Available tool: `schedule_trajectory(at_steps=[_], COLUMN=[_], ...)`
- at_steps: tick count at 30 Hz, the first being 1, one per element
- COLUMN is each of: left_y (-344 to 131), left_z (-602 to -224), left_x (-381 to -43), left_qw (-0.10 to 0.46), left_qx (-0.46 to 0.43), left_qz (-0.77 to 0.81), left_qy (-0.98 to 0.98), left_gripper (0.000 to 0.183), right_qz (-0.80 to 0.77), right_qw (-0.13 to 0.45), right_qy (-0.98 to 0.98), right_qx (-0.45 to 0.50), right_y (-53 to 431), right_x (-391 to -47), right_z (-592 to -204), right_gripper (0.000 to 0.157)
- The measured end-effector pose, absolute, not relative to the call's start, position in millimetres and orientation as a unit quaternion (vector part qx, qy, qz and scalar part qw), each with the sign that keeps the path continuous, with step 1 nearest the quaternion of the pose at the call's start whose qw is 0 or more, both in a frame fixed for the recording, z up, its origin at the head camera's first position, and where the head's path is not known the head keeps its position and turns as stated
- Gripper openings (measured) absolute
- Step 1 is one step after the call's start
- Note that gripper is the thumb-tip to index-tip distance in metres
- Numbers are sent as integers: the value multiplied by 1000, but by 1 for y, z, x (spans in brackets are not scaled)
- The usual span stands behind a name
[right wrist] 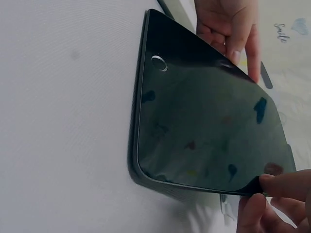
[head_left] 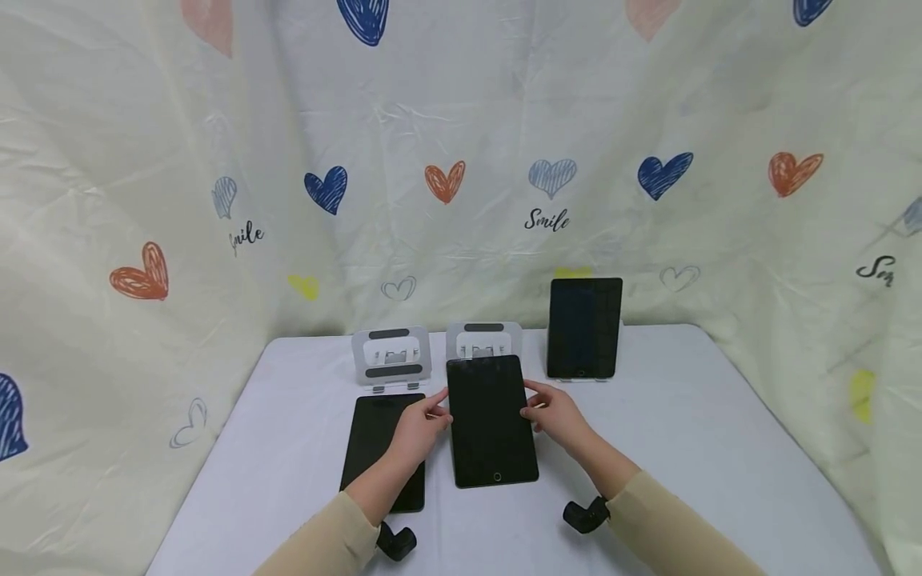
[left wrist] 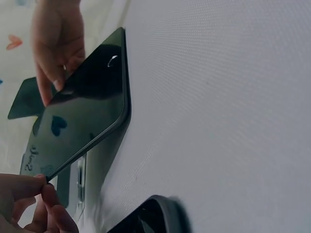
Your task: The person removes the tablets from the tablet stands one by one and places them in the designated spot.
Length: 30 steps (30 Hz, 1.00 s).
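A black tablet (head_left: pixel 493 424) with a round home button is held between both hands, tilted with its far end raised. My left hand (head_left: pixel 419 428) pinches its left edge, and my right hand (head_left: pixel 558 412) pinches the right edge opposite. In the left wrist view, thumb and fingertips close on the rim of the tablet (left wrist: pixel 92 97). The right wrist view shows the same grip on the tablet (right wrist: pixel 204 121) at its other side. Directly behind it stands a grey-white folding stand (head_left: pixel 484 328), partly hidden by the tablet. A second black tablet (head_left: pixel 370 436) lies flat under the left forearm.
Another stand (head_left: pixel 392 334) stands at the back left. A third tablet (head_left: pixel 583 328) leans upright on its support at the back right. Behind the white table (head_left: pixel 691 448) hangs a curtain (head_left: pixel 490 104) printed with hearts. Black wrist cameras (head_left: pixel 587 516) jut out below the forearms.
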<state>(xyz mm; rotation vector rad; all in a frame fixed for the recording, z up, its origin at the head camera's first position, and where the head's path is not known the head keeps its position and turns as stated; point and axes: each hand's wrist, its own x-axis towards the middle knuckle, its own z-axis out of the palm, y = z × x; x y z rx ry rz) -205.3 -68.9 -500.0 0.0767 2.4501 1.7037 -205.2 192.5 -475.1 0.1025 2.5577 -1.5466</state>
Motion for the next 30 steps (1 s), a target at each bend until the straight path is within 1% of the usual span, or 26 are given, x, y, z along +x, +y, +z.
schedule_trajectory(at_steps=[5,8,13,19,24,30], left_y=[-70,-72,-74,-71,-71,-73], left_z=[-501,-501,-494,-487,-489,-493], left_x=[-203,-201,-200,-200,-200,-201], left_qw=[115,131,164,208,226,261], left_qx=[30,34,48,26,36,35], left_qz=[537,503,462,390,366,371], left_qy=[835,854,870,897,902,890], left_gripper=[62,65,70,78,78,77], right_qz=[-519,-521,-517,-514,-516,-512], right_qw=[93,108,116,141,155,167], right_qy=[848,844,845,842,839,839], right_qx=[51,62,70,81,78,76], right_y=[193,192,192,194,195,194], right_x=[-203,-202,-200,-199,-196,-195], right_z=[-480,-483,-488,-492,-491,-488], right_gripper=[58,58,56,55,54,52])
